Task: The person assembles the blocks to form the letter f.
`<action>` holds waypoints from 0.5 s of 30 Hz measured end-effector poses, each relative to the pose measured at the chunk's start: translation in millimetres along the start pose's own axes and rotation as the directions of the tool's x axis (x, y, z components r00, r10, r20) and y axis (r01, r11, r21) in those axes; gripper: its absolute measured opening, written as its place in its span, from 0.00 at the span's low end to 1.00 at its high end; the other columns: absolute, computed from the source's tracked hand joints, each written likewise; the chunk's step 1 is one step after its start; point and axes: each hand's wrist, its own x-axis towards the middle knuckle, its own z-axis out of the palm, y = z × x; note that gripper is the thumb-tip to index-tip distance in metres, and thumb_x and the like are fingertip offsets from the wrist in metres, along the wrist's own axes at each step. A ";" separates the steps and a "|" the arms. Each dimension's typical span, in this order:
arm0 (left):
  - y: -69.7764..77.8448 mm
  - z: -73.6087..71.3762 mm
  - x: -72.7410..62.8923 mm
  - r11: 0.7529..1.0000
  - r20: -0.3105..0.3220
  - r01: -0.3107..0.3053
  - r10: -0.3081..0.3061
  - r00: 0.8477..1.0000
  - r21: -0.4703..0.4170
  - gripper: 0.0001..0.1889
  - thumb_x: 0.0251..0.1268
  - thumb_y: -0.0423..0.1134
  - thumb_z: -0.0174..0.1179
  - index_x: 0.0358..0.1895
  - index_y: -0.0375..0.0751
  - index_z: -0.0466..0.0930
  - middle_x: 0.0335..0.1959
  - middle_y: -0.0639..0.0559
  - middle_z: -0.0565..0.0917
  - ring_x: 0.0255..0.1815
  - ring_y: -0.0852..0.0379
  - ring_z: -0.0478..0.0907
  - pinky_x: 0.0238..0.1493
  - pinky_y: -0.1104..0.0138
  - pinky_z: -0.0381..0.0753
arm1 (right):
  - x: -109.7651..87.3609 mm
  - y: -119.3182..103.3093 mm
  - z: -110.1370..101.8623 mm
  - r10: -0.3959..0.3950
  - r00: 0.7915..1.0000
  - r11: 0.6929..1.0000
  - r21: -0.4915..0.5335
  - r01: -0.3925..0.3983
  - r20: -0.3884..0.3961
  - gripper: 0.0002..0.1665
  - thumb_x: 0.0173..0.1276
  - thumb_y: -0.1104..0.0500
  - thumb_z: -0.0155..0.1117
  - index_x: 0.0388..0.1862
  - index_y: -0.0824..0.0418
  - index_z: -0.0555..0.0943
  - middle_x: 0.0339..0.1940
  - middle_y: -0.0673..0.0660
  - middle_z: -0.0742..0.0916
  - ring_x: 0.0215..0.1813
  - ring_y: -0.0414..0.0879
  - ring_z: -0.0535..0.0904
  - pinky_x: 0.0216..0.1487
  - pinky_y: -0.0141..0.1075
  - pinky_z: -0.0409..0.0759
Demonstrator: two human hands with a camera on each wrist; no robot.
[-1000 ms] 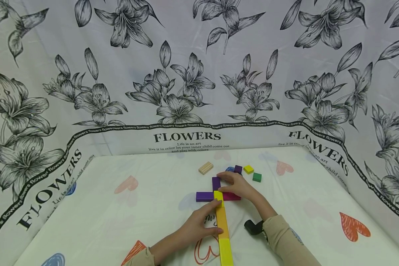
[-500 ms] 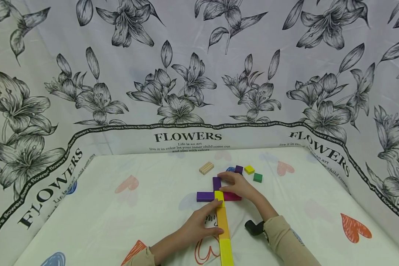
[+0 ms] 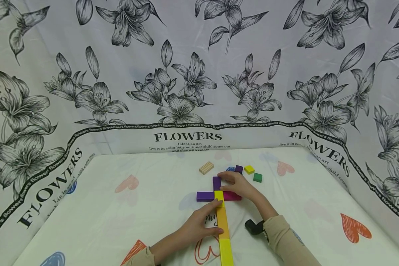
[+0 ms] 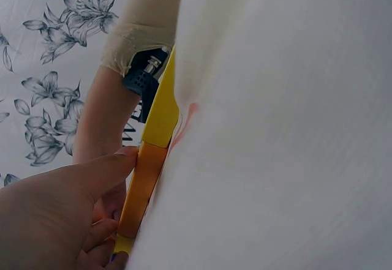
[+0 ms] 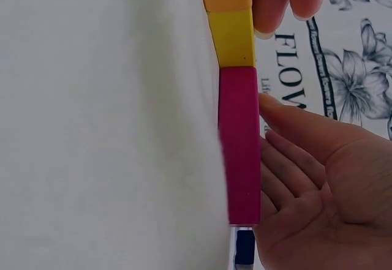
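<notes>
Flat wooden blocks form a cross in the head view. Its stem runs from a near yellow block [image 3: 226, 253] through an orange block [image 3: 222, 221] to a smaller yellow block [image 3: 218, 195]. A purple block [image 3: 204, 196] and a magenta block [image 3: 232, 196] make the side arms; an upright-lying purple block [image 3: 216, 182] tops it. My left hand [image 3: 196, 223] touches the stem, thumb on the orange block, index finger at the small yellow one. With index finger and thumb, my right hand [image 3: 236, 184] pinches the top purple block lengthways. Magenta hides that contact in the right wrist view.
Beyond the cross lie natural wood sticks [image 3: 206, 168], a dark purple block [image 3: 238, 169], a yellow block [image 3: 249, 169] and a green block [image 3: 257, 177]. A black device [image 3: 253, 227] sits at the right wrist. A flower-print curtain [image 3: 186, 92] stands behind the table.
</notes>
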 end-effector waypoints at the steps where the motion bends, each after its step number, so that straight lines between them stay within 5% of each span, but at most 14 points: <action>1: 0.0 -0.1 -0.1 1.000 0.000 -0.002 0.002 1.000 0.000 0.40 0.59 0.54 0.66 0.74 0.56 0.60 0.74 0.60 0.66 0.78 0.52 0.59 0.76 0.50 0.62 | 0.2 -0.2 0.0 0.003 1.000 1.000 0.003 -0.003 -0.001 0.31 0.66 0.59 0.68 0.67 0.60 0.73 0.67 0.59 0.79 0.72 0.57 0.71 0.72 0.50 0.71; 15: 1.7 -1.5 -1.0 1.000 0.005 0.010 -0.010 1.000 -0.008 0.41 0.59 0.54 0.67 0.75 0.56 0.59 0.75 0.59 0.65 0.78 0.52 0.58 0.76 0.50 0.61 | -0.1 1.5 -2.7 -0.030 0.999 1.000 -0.005 0.030 0.019 0.30 0.66 0.59 0.67 0.67 0.62 0.73 0.66 0.61 0.79 0.71 0.58 0.71 0.71 0.50 0.71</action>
